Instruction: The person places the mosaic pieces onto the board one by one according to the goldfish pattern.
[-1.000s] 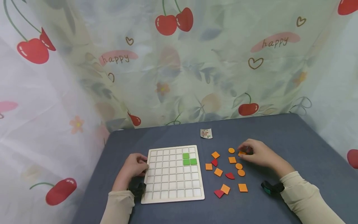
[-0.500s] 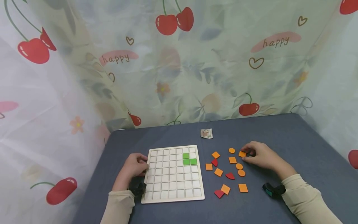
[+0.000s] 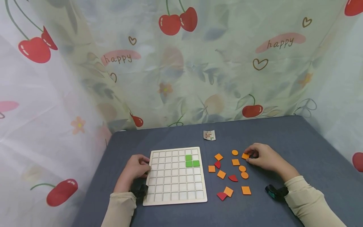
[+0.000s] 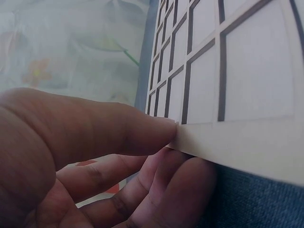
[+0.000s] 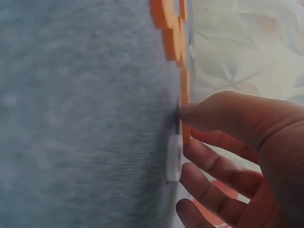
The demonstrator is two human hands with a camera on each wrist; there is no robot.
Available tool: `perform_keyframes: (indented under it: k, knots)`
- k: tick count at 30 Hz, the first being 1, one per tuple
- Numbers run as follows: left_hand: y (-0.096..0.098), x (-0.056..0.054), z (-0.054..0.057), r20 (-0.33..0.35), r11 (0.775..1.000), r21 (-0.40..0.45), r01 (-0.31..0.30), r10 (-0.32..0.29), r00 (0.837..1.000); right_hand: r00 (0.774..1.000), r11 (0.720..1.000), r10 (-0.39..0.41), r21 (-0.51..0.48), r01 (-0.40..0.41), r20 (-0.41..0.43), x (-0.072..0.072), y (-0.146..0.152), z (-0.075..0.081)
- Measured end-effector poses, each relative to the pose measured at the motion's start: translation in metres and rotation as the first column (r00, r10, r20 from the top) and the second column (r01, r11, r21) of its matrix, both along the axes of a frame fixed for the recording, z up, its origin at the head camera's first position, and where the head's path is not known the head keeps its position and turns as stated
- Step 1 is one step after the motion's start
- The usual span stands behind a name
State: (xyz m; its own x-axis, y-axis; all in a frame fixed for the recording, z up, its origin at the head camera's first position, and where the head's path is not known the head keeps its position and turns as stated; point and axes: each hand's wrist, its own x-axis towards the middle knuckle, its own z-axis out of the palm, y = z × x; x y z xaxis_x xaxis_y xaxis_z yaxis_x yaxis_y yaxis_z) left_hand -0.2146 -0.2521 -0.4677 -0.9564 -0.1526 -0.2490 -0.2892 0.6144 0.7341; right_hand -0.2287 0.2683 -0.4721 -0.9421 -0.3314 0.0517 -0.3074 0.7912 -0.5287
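Observation:
A wooden grid board (image 3: 175, 202) with pale square cells lies flat on the table; green square tiles (image 3: 188, 163) fill 3 cells at its upper right. My left hand (image 3: 137, 167) grips the board's left edge. In the left wrist view its thumb (image 4: 152, 133) lies on the rim and curled fingers are below. My right hand (image 3: 262, 155) pinches an orange square tile (image 3: 245, 156) beyond the loose pieces. In the right wrist view the thumb (image 5: 199, 116) touches this orange tile (image 5: 185, 128), and a small white piece (image 5: 175, 159) shows by the fingers.
Several orange squares (image 3: 246, 190), orange discs (image 3: 242, 168) and red curved-edge pieces (image 3: 233, 178) lie right of the board on the dark table (image 3: 158, 217). A small printed card (image 3: 209, 135) lies farther back. A patterned curtain (image 3: 187, 72) surrounds the table.
My right hand has shifted slightly right, so more of the orange square tile at its fingertips shows. The left hand and the board have stayed in place.

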Motion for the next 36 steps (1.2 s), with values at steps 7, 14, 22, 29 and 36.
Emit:
perform_keyframes:
  k: [7,14,22,29,36]
  knots:
    - [-0.002,-0.001,-0.003,-0.002,1.0,-0.001,0.002,-0.002,1.0,0.999,1.0,0.025,-0.003,-0.026,-0.039,-0.005,-0.014,0.014]
    - [-0.003,-0.001,-0.004,0.008,1.0,-0.006,-0.002,0.002,1.0,0.996,0.997,0.077,-0.004,-0.078,-0.045,-0.01,-0.06,0.025]
    - [-0.002,-0.001,-0.002,0.006,1.0,-0.001,0.002,-0.002,1.0,0.977,0.978,0.207,0.006,-0.207,-0.048,-0.005,-0.132,0.027]
    - [-0.001,-0.001,0.001,0.008,1.0,-0.002,0.003,-0.003,1.0,0.938,0.939,0.344,0.014,-0.343,-0.05,0.004,-0.183,0.027]
    - [-0.001,0.001,0.002,0.003,1.0,0.01,0.006,-0.006,1.0,0.915,0.915,0.402,0.042,-0.4,-0.044,0.009,-0.214,0.017]
